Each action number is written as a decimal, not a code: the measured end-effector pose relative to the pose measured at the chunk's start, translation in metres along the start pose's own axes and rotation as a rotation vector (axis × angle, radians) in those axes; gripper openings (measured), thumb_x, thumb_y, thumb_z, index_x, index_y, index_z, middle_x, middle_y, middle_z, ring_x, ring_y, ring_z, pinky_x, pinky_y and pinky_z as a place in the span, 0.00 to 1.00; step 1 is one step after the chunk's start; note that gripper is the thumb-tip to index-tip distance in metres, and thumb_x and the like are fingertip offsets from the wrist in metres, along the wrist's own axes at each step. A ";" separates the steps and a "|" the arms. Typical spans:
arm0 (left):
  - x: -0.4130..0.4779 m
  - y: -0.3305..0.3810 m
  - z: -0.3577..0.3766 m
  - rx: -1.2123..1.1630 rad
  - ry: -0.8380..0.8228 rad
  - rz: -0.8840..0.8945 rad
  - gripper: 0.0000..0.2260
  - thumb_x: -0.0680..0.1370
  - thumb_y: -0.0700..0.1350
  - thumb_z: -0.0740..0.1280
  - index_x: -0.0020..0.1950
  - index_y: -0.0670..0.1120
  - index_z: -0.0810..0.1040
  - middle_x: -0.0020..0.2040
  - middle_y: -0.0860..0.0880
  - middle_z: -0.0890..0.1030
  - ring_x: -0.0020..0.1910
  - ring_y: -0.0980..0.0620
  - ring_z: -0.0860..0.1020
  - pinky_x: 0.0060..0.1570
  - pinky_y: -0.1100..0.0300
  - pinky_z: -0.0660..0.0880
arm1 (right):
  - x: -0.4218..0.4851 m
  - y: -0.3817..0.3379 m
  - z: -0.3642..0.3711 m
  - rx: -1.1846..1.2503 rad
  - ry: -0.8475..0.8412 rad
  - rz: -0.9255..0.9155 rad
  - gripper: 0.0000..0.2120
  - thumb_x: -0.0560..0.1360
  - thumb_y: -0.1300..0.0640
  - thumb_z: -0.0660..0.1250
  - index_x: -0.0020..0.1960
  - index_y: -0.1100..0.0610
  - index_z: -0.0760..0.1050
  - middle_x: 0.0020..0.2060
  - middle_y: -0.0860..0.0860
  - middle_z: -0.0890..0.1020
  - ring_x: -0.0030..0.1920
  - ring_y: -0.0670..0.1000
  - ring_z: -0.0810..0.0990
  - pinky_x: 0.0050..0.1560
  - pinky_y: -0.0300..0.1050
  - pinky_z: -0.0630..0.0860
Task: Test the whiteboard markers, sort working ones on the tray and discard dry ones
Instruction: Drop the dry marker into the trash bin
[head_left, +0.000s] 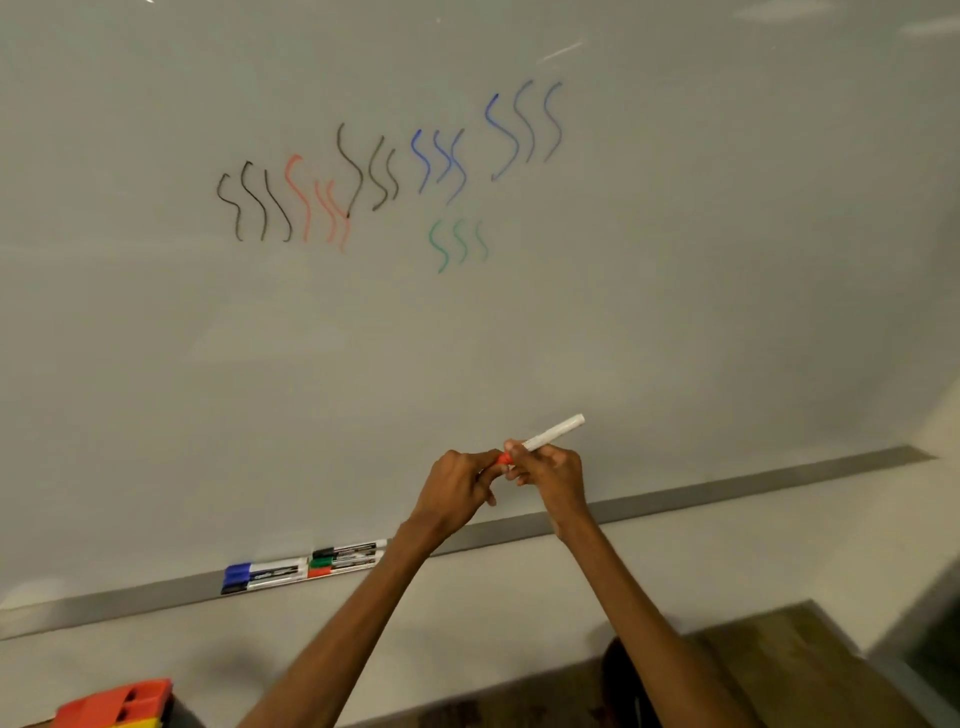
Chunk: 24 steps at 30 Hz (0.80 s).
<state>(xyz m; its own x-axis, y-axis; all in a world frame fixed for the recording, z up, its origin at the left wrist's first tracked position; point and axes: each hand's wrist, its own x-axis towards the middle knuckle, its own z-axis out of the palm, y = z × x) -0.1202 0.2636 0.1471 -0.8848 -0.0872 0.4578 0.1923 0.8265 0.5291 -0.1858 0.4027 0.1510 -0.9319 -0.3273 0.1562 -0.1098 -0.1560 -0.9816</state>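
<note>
In front of the whiteboard (675, 286) I hold a white marker (555, 431) with a red cap (503, 459). My right hand (550, 470) grips the white barrel, which points up and to the right. My left hand (460, 486) pinches the red cap end. On the grey tray (727, 491) below the board lie several markers: a blue-capped one (265, 570), one with a dark cap (260, 584) under it, and to their right a black (349, 549), a green (345, 560) and a red one (340, 570). Black, red, blue and green squiggles (389, 171) mark the board.
A red and yellow plastic object (117, 704) sits at the bottom left corner. A brown wooden surface (795, 670) lies at the lower right, with a dark round object (623, 675) partly hidden behind my right forearm.
</note>
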 end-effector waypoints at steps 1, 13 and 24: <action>0.005 0.003 0.010 0.003 0.004 0.010 0.12 0.82 0.52 0.60 0.45 0.49 0.79 0.29 0.52 0.82 0.30 0.58 0.81 0.39 0.59 0.77 | 0.001 0.003 -0.007 0.012 0.039 0.023 0.06 0.73 0.56 0.73 0.43 0.60 0.84 0.35 0.60 0.84 0.34 0.53 0.82 0.40 0.45 0.81; 0.040 0.009 0.133 0.280 -0.103 0.011 0.10 0.80 0.54 0.62 0.53 0.54 0.81 0.31 0.48 0.81 0.32 0.45 0.79 0.33 0.55 0.75 | 0.028 0.056 -0.117 -0.024 0.090 0.307 0.08 0.72 0.54 0.74 0.44 0.58 0.82 0.36 0.55 0.86 0.37 0.53 0.85 0.38 0.45 0.82; 0.078 0.015 0.271 0.233 -0.355 -0.030 0.11 0.77 0.54 0.68 0.58 0.57 0.81 0.46 0.52 0.85 0.38 0.51 0.80 0.41 0.59 0.77 | 0.062 0.120 -0.286 -0.333 0.027 0.401 0.11 0.69 0.56 0.77 0.49 0.57 0.82 0.43 0.51 0.85 0.43 0.50 0.84 0.41 0.41 0.82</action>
<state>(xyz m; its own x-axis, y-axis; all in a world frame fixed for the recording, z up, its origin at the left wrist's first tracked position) -0.3014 0.4203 -0.0027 -0.9877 0.0504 0.1483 0.0992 0.9338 0.3437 -0.3555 0.6308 0.0120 -0.9316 -0.2754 -0.2373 0.1575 0.2827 -0.9462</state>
